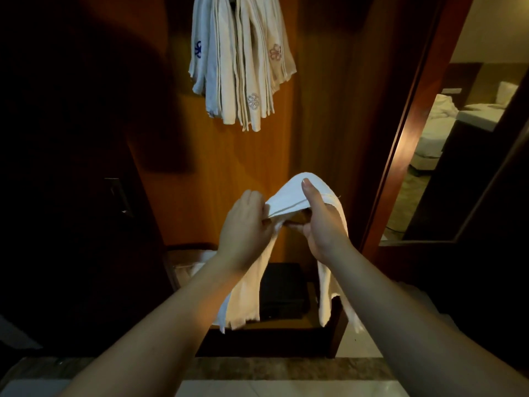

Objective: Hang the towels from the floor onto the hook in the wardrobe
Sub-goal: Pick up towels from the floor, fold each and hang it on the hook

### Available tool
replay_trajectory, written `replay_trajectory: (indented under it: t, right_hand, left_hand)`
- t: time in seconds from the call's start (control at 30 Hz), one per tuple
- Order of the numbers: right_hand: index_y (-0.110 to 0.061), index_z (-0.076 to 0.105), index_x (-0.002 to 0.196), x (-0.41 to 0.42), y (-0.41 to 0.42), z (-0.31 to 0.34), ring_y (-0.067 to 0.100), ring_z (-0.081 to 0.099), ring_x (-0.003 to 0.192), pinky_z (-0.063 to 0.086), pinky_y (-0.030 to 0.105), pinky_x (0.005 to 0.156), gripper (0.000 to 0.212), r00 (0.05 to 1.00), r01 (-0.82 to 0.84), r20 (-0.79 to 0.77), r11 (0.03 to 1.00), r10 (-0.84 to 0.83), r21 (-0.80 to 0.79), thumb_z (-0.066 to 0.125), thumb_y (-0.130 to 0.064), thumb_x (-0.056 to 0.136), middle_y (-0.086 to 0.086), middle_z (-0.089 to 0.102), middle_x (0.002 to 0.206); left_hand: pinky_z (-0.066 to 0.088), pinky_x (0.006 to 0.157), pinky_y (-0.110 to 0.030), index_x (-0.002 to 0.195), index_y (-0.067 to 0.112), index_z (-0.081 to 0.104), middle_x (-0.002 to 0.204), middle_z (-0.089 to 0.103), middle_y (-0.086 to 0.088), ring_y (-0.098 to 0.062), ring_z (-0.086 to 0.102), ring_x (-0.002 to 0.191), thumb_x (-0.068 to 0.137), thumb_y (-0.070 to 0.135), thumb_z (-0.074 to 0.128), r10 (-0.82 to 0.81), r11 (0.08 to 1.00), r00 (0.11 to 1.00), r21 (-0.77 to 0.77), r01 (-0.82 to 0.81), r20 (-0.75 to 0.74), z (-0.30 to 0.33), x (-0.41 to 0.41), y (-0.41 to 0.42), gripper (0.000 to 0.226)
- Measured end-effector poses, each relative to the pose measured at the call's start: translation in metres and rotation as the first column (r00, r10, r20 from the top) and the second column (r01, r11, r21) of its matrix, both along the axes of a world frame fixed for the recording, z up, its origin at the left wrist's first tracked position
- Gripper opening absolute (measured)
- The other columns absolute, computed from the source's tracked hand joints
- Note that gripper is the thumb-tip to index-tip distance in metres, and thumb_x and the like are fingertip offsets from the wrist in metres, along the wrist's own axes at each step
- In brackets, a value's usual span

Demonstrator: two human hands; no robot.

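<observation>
**Desk:** What's around you?

**Operator:** Dim wardrobe interior, with a brown wooden back panel [229, 167] straight ahead of me. Off to my right is a mirror [458, 138] in a reddish frame, and it reflects a bed with pale linen. Low down, on the wardrobe's bottom shelf, sits a black box [282, 293], and the pale tiled floor [286, 389] runs along the bottom edge of my view.

**Desk:** Where are the towels?

**Operator:** I see a bunch of hung towels [243, 61] draping from the top of the panel, off-white, with small embroidered flower marks, one blue and others pinkish or grey. I can't make out the hook itself; the frame cuts it off. One more white towel [294, 193] is in my hands, below that bunch and well apart from it.

**Desk:** How are you holding it?

**Operator:** My left hand [246, 224] pinches a hemmed edge, fingers curled onto the cloth. My right hand [320, 219] grips the fold beside it, thumb pointing up and pressed on top of the fabric, fingers tucked underneath. The towel arches between the two hands, and its ends hang down past both wrists in front of the black box.
</observation>
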State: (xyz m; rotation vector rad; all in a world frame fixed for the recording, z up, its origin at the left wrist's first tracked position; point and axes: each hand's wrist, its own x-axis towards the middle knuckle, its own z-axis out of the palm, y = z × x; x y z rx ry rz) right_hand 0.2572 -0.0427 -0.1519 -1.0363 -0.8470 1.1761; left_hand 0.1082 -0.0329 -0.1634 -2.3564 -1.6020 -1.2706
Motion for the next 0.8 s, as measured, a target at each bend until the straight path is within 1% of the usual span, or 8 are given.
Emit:
replay_trajectory:
  t: [0.07,0.2,0.37,0.5,0.57,0.67,0.73,0.8]
  right_hand:
    - [-0.034,0.060,0.095,-0.004,-0.001,0.005,0.014,0.072,0.095,0.061,0.035,0.078,0.029,1.000,0.010,-0.008,1.000,-0.010,0.014,0.074,-0.055,0.081,-0.009,0.074,0.093]
    - [-0.025,0.068,0.097,-0.008,0.001,0.013,0.011,0.075,0.086,0.059,0.029,0.072,0.035,0.995,0.019,-0.097,0.999,-0.016,0.035,0.083,-0.042,0.069,-0.009,0.078,0.087]
    - [-0.025,0.065,0.082,-0.007,0.007,0.019,0.012,0.074,0.082,0.061,0.038,0.083,0.013,0.981,0.193,0.008,0.979,-0.193,-0.062,0.075,-0.032,0.086,-0.017,0.074,0.071]
    - [-0.023,0.064,0.079,0.003,0.011,0.039,0.013,0.074,0.070,0.059,0.031,0.064,0.016,0.960,0.279,0.032,0.959,-0.278,-0.045,0.071,-0.037,0.080,-0.013,0.071,0.063]
    - [-0.024,0.062,0.080,0.007,0.013,0.049,0.012,0.072,0.069,0.053,0.025,0.055,0.016,0.951,0.310,0.018,0.950,-0.309,-0.033,0.072,-0.036,0.085,-0.008,0.071,0.065]
    - [-0.024,0.057,0.080,0.014,0.014,0.058,0.008,0.067,0.071,0.051,0.024,0.060,0.022,0.948,0.317,0.022,0.948,-0.316,-0.040,0.072,-0.036,0.088,-0.006,0.067,0.078]
    - [-0.021,0.060,0.083,0.020,0.017,0.062,0.010,0.068,0.076,0.053,0.025,0.062,0.016,0.950,0.295,-0.096,0.954,-0.299,-0.047,0.071,-0.029,0.091,-0.003,0.069,0.086]
    - [-0.015,0.062,0.096,0.025,0.019,0.064,0.018,0.071,0.088,0.057,0.029,0.063,0.008,0.929,0.240,-0.279,0.970,-0.243,-0.045,0.067,-0.019,0.094,0.003,0.072,0.096]
  left_hand:
    - [0.037,0.058,-0.026,0.099,0.019,0.051,0.093,0.050,0.005,-0.012,0.049,0.076,0.089,0.021,0.064,-0.021,0.999,1.000,-0.043,0.021,0.005,-0.009,0.003,-0.001,0.016]
    - [0.033,0.064,-0.018,0.116,0.018,0.055,0.100,0.049,0.009,-0.010,0.051,0.086,0.091,0.013,0.061,-0.016,0.995,1.000,-0.093,0.018,0.022,-0.022,0.005,-0.001,0.026]
    - [0.035,0.063,-0.016,0.113,0.018,0.059,0.098,0.052,0.008,-0.008,0.048,0.084,0.090,0.010,0.064,0.046,0.997,0.998,-0.065,-0.044,0.037,-0.021,0.009,0.002,0.025]
    - [0.053,0.076,-0.036,0.104,0.019,0.063,0.100,0.054,0.004,-0.019,0.055,0.091,0.090,0.022,0.064,0.222,0.953,0.971,-0.191,-0.234,-0.083,-0.037,-0.007,0.009,0.013]
    - [0.056,0.079,-0.036,0.104,0.021,0.062,0.100,0.052,0.006,-0.015,0.056,0.091,0.091,0.027,0.065,0.250,0.929,0.963,-0.254,-0.269,-0.104,-0.047,-0.020,0.013,0.015]
    - [0.057,0.065,-0.030,0.095,0.029,0.050,0.093,0.058,0.008,-0.008,0.058,0.076,0.092,0.026,0.065,0.268,0.912,0.963,-0.310,-0.268,-0.045,-0.055,-0.039,0.018,0.016]
    - [0.052,0.056,-0.025,0.093,0.030,0.047,0.090,0.059,0.008,-0.007,0.058,0.071,0.093,0.024,0.065,0.302,0.903,0.953,-0.313,-0.295,-0.028,-0.055,-0.052,0.021,0.019]
    - [0.052,0.057,-0.024,0.099,0.026,0.052,0.094,0.061,0.006,-0.009,0.060,0.074,0.092,0.021,0.065,0.316,0.910,0.948,-0.269,-0.316,-0.045,-0.052,-0.065,0.024,0.015]
